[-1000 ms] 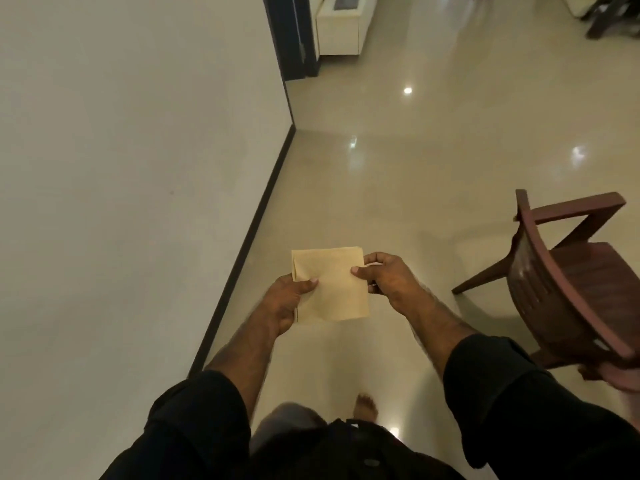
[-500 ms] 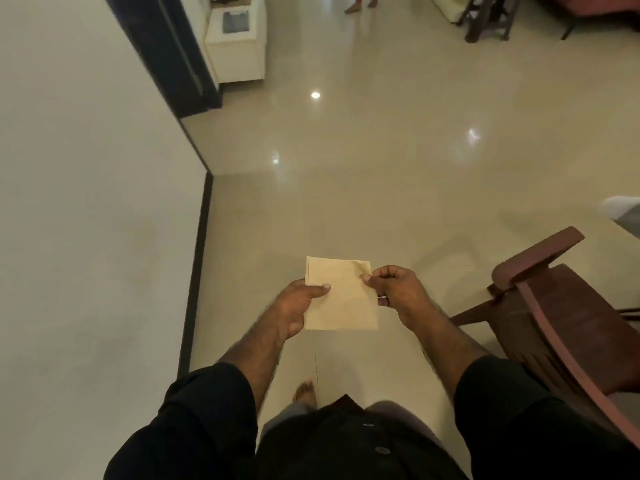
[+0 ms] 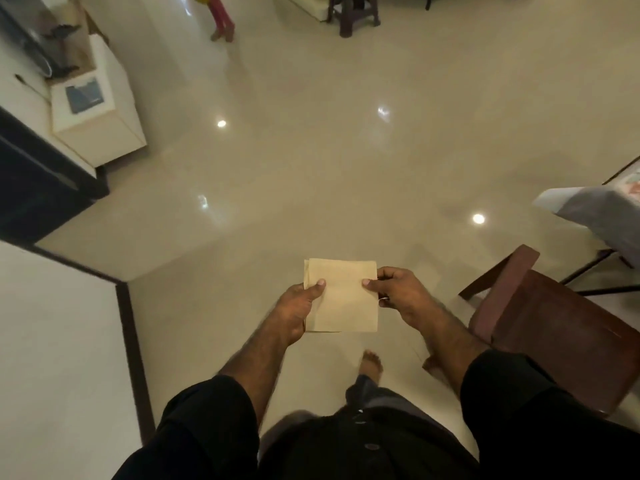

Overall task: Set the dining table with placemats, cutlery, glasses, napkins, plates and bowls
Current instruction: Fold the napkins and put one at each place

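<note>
Napkin point(image 3: 341, 296) is sitting pinched between your left hand point(image 3: 294, 313) and right hand point(image 3: 401, 296) above the floor, and you're swinging right since a second ago, so the table corner point(image 3: 602, 216) is coming into view.

We wear a black shirt point(image 3: 360, 448) with small dark buttons point(image 3: 371, 446) down the front, its sleeves point(image 3: 207, 420) pushed up to the elbows. Grey trousers point(image 3: 377, 396) show below it, our foot point(image 3: 371, 364) is bare, and a ring point(image 3: 383, 298) sits on one finger.
</note>
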